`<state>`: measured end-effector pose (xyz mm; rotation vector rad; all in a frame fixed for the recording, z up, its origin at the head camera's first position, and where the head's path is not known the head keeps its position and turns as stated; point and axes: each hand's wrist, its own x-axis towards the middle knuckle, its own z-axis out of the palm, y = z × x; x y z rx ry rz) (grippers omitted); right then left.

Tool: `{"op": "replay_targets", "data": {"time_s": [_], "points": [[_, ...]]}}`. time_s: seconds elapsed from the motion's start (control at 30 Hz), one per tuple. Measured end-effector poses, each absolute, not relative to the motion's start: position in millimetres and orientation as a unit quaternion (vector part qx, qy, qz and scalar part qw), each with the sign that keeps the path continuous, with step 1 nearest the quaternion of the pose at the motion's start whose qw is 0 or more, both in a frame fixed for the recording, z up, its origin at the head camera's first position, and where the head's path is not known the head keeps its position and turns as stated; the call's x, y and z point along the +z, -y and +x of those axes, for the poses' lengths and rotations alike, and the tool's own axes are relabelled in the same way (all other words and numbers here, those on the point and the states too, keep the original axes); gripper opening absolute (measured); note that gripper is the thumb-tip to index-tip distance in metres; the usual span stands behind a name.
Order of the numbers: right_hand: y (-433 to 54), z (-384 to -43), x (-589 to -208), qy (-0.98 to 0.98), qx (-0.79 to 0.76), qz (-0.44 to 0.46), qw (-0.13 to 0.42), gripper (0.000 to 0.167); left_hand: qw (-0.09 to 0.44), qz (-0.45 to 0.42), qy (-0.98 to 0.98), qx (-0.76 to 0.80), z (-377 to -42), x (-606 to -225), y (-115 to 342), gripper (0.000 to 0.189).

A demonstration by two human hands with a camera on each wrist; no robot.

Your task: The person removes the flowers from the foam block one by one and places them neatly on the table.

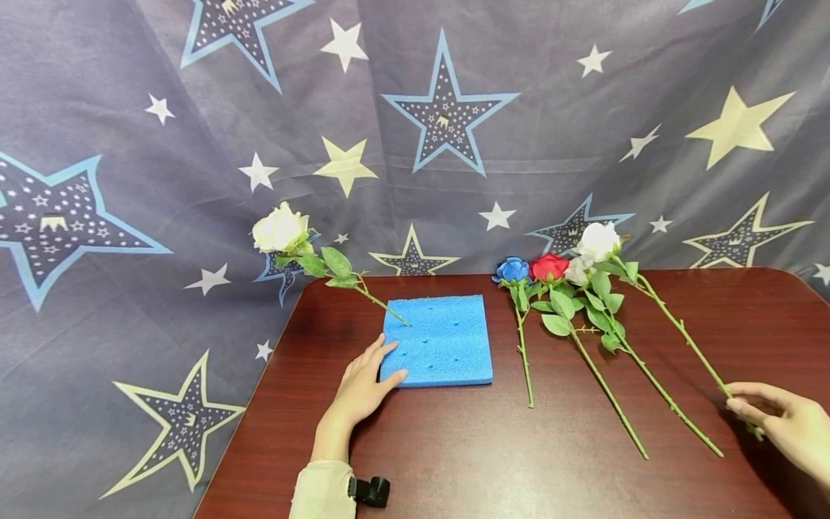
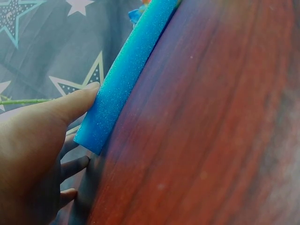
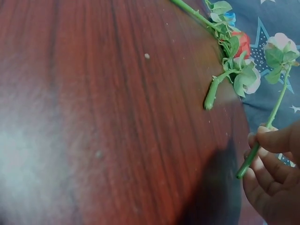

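Observation:
My left hand (image 1: 363, 382) rests at the near left corner of a blue foam block (image 1: 447, 342), its thumb and fingers fairly straight against the edge. Several small holes dot the block's top. One cream rose (image 1: 282, 231) stands in the foam, leaning left. In the left wrist view the thumb (image 2: 82, 101) touches the block's edge. Over at the right, my right hand (image 1: 787, 425) pinches the lower stem of a white rose (image 1: 598, 241) between thumb and fingers. The right wrist view shows the stem's cut end (image 3: 241, 174) sticking out below the fingers.
Lying on the dark red wooden table (image 1: 454, 454) are a blue rose (image 1: 512, 269), a red rose (image 1: 550, 267) and another white rose (image 1: 579, 272), stems pointing toward me. A star-patterned cloth (image 1: 551, 130) hangs behind the table. A black strap device (image 1: 369, 491) sits on my left wrist.

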<state>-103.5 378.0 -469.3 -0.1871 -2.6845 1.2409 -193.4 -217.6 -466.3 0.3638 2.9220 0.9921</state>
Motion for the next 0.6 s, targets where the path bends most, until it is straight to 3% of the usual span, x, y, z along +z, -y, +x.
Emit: {"op": "replay_targets", "data": {"time_s": [0.3, 0.6], "points": [[-386.9, -97.6, -478.5, 0.886, 0.448, -0.043, 0.113, 0.054, 0.018, 0.119, -0.942, 0.315, -195.4, -466.2, 218.2, 0.066], [-394.3, -95.7, -484.8, 0.863, 0.497, -0.059, 0.074, 0.05, 0.015, 0.115, -0.943, 0.311, -196.6, -463.5, 217.8, 0.065]]}}
